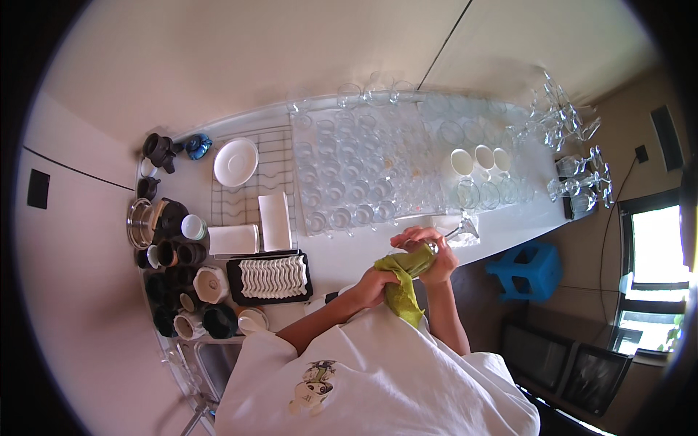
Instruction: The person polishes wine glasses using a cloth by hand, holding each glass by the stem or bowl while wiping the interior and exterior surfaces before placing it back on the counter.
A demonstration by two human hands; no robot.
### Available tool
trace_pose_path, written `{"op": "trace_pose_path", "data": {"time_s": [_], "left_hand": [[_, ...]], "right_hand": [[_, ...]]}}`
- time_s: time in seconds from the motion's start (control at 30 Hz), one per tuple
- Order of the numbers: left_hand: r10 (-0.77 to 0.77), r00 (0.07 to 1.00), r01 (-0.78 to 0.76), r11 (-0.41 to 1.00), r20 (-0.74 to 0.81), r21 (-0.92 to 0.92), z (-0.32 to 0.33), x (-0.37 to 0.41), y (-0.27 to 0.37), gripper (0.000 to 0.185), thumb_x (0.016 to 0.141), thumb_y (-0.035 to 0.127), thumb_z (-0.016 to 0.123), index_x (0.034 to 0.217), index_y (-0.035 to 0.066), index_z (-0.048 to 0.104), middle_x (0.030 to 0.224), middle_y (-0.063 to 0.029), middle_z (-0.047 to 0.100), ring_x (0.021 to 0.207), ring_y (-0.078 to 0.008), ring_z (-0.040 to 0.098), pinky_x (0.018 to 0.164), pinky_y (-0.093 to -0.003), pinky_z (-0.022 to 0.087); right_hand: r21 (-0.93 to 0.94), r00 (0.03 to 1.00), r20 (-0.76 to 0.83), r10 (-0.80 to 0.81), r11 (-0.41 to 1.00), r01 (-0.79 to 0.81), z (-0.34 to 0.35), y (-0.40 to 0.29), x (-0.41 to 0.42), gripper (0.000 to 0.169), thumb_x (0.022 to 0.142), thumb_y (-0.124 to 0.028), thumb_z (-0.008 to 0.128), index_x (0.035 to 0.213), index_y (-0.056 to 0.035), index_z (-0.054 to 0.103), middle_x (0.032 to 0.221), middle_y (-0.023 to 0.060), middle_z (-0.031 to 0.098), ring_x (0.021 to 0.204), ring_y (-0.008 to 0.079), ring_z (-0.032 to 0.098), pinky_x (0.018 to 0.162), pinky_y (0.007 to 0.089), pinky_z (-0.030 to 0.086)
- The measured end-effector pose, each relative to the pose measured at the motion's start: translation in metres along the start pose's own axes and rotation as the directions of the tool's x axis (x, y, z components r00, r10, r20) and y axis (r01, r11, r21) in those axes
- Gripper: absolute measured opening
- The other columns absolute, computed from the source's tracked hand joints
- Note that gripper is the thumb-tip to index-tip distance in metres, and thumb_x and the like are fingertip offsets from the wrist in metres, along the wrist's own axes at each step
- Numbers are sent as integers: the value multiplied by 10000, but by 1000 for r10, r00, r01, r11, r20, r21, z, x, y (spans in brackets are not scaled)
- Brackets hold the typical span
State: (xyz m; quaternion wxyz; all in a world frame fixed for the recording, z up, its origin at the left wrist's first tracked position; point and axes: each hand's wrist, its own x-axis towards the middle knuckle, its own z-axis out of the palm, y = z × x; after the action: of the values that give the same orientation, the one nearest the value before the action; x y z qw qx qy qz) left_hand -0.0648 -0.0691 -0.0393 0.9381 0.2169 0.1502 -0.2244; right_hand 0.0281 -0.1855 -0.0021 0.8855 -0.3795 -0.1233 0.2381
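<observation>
My right hand (436, 257) is closed around the bowl of a stemmed glass (453, 233), which lies tilted with its foot pointing away to the right. A yellow-green cloth (406, 291) wraps part of the bowl and hangs down against my white shirt. My left hand (376, 286) grips this cloth at the bowl's near end, where fingers and fabric hide the rim. Just beyond the glass, a clear plastic sheet or bag (463, 240) rests at the front edge of the white counter (338, 261).
Rows of clear glass cups (349, 169) cover the middle counter, with white mugs (484, 157) to their right. Stemmed glasses (583, 180) crowd the right end. Leftward are a wire rack (272, 158), white dishes (234, 240) and dark teaware (174, 218). A blue stool (529, 272) stands right.
</observation>
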Motion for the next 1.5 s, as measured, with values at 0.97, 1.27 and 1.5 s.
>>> {"op": "trace_pose_path", "data": {"time_s": [0.97, 1.27, 1.5], "left_hand": [[179, 976, -152, 969, -127, 193, 6, 2, 19, 266, 776, 76, 525, 1031, 7, 566, 875, -101, 630, 776, -217, 622, 701, -318, 492], [330, 899, -437, 627, 288, 645, 31, -12, 14, 308, 820, 122, 596, 1110, 29, 550, 971, -77, 619, 898, -155, 579, 796, -299, 464], [321, 906, -404, 463, 276, 789, 21, -8, 24, 308, 814, 97, 584, 1118, 58, 562, 901, -83, 628, 827, -166, 611, 736, -308, 481]], "right_hand": [[-47, 936, -247, 252, 961, -271, 1, 2, 18, 567, 912, -455, 368, 881, 62, 597, 870, 220, 620, 883, 360, 622, 833, 432, 487], [308, 920, -114, 374, 894, -325, -4, -10, 16, 660, 928, -524, 313, 643, 15, 566, 699, 191, 590, 778, 404, 605, 755, 500, 484], [306, 816, -423, 394, 910, -280, 12, -11, 8, 612, 911, -508, 343, 706, 22, 570, 766, 193, 587, 858, 397, 601, 782, 499, 495]]}}
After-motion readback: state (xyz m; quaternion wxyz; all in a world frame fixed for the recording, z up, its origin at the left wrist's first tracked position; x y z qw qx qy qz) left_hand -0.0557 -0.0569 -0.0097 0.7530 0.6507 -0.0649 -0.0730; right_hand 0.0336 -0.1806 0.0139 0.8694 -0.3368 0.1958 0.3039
